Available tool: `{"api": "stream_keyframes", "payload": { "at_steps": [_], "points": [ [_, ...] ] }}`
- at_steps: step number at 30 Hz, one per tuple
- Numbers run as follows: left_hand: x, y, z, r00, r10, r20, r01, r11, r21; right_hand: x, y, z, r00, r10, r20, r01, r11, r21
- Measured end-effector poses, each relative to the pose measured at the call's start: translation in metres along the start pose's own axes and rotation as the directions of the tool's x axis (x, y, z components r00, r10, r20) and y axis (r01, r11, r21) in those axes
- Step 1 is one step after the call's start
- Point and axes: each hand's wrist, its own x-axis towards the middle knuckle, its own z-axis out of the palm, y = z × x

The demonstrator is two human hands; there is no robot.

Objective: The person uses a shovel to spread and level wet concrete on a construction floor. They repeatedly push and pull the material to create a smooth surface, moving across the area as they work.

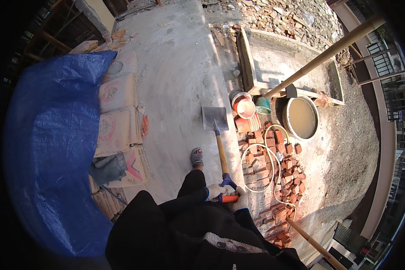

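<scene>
A shovel (221,153) with a flat grey blade (214,118), wooden shaft and blue handle points away from me, its blade low over or on the concrete floor. An orange ridged grip (230,198) lies across the handle's near end. My left hand (214,192), in a whitish glove, is closed at the left side of this handle. At its right side my right hand (240,199), gloved too, is closed around the handle end. Fingers of both hands are partly hidden. My sandalled foot (196,157) stands left of the shaft.
Stacked cement bags (114,132) and a blue tarp (54,139) lie left. Right are buckets (245,108), a water-filled drum (301,118), a hose (274,167), loose bricks (289,180) and a mixing trough (249,58). Bamboo poles (321,58) slant across; gravel (353,148) lies beyond.
</scene>
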Motion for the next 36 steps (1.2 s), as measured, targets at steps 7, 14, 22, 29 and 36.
{"api": "stream_keyframes", "payload": {
  "at_steps": [7,14,22,29,36],
  "points": [
    [0.013,-0.045,0.058,0.904,0.207,-0.373,-0.198,0.978,0.064,0.022,-0.025,-0.057,0.942,0.022,0.334,0.038,0.984,-0.174],
    [-0.081,-0.141,0.068,0.853,0.383,-0.353,-0.241,0.891,0.383,-0.057,0.006,-0.143,0.910,0.161,0.382,0.068,0.851,-0.520],
    [-0.129,-0.234,0.024,0.872,0.339,-0.353,-0.165,0.882,0.441,-0.069,0.069,-0.162,0.886,0.272,0.375,0.256,0.388,-0.885],
    [-0.197,-0.292,-0.066,0.880,0.243,-0.408,-0.098,0.934,0.344,-0.107,0.186,-0.179,0.809,0.339,0.480,0.381,0.320,-0.868],
    [-0.323,-0.400,-0.196,0.865,0.252,-0.434,-0.486,0.635,-0.600,-0.172,0.373,-0.180,0.862,0.442,0.249,0.337,-0.131,-0.933]
  ]
}}
